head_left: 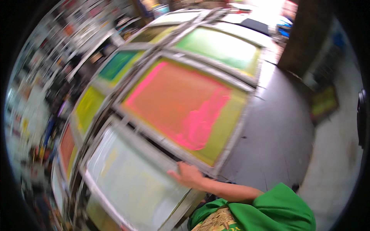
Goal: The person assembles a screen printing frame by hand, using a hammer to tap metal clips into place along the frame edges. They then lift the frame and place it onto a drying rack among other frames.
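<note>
My right hand (189, 176) grips the rail of a pale screen-printing frame (135, 181). Its thumb lies toward the mesh and its fingers go over the rail by the gap. The mesh is whitish with faint yellow patches. Beyond that gap lies another screen-printing frame with pink ink (202, 125) smeared along two sides of an orange-brown area, inside a yellow-green border. At the bottom edge, a small skin-coloured patch by the pale frame's near side may be my left hand (123, 227); its fingers do not show clearly.
A green-meshed frame (219, 46) lies farther along the row. Left of it runs a second row with teal (117, 64), yellow (89, 107) and orange screens. Grey floor (269, 134) stretches along the right, beside a pale wall with a leaning yellow-green frame (324, 101). Cluttered, blurred shelves fill the left.
</note>
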Available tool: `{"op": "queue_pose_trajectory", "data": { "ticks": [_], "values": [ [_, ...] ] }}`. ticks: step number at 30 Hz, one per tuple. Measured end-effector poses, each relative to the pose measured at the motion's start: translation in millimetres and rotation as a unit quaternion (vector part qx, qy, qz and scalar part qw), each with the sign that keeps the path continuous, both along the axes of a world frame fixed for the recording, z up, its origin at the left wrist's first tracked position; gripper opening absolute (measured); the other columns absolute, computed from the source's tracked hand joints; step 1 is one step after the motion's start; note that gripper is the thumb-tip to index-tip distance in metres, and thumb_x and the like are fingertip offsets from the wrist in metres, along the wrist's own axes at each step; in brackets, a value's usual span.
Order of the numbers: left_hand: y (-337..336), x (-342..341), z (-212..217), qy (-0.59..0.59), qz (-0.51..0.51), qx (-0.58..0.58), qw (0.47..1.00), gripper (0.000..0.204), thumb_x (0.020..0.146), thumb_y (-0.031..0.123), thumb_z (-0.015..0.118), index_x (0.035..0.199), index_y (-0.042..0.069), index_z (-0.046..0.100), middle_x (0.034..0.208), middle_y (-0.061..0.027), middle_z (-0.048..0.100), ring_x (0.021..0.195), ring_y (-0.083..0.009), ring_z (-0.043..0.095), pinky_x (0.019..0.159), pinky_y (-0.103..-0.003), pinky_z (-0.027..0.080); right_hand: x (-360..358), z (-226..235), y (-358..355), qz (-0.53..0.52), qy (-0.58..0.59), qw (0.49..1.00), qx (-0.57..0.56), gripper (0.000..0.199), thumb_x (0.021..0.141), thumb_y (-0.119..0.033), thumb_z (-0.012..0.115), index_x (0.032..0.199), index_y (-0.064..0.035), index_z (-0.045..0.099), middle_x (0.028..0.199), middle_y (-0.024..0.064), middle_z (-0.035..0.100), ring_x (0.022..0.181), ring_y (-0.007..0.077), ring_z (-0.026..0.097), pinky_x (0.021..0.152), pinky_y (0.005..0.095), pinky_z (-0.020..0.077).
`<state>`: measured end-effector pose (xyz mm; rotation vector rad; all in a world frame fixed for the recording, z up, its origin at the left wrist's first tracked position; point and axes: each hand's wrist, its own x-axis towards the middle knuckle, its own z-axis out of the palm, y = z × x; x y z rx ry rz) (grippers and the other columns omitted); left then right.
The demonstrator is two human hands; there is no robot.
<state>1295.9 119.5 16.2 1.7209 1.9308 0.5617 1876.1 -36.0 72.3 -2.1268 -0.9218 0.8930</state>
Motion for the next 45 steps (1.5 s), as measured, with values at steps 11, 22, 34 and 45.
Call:
{"op": "queue_pose_trajectory", "data": {
  "ticks": [11,22,34,45],
  "values": [
    [-147,95,126,0.138,0.118,0.204,0.962,0.062,0.115,0.045,0.050,0.087,-0.008,0.064,0.073,-0.0253,0.062,0.067,-0.0456,0.057,0.065,-0.055,0.041,-1,-18,-43,-0.023,0.133,0.979,0.154,0.067,0.107,-0.054,0.062,0.131,0.0077,0.070,0.105,0.0237,0.079,0.096,0.0278,0.074,0.084,0.0426,0.0558],
    [-363,-51,331,0.244,0.371,0.282,0.850,0.070,0.116,0.051,0.049,0.095,-0.013,0.066,0.084,-0.0304,0.067,0.078,-0.0445,0.062,0.074,-0.055,0.046,-176,10,-64,0.211,0.485,0.835,0.151,0.064,0.120,-0.051,0.034,0.149,0.0037,0.049,0.135,0.0156,0.060,0.119,0.0195,0.058,0.104,0.0371,0.0480],
    [-824,-214,434,0.647,0.533,0.191,0.511,0.043,0.117,0.035,0.049,0.152,0.013,0.064,0.121,-0.0292,0.068,0.106,-0.0473,0.067,0.091,-0.051,0.051,-430,15,-258,0.590,0.508,0.627,-0.023,0.099,0.110,-0.073,0.037,0.171,0.0035,0.020,0.175,0.0236,0.026,0.155,0.0384,0.040,0.121,0.0513,0.0427],
    [-852,-105,506,0.697,0.284,0.282,0.596,0.017,0.089,0.013,0.075,0.087,0.004,0.061,0.079,-0.0121,0.057,0.080,-0.0329,0.059,0.084,-0.044,0.048,-448,136,-419,0.601,0.198,0.405,0.659,0.084,0.093,-0.055,0.080,0.154,-0.0034,0.053,0.126,0.0205,0.073,0.118,0.0396,0.072,0.115,0.0551,0.0501]
  ]
}}
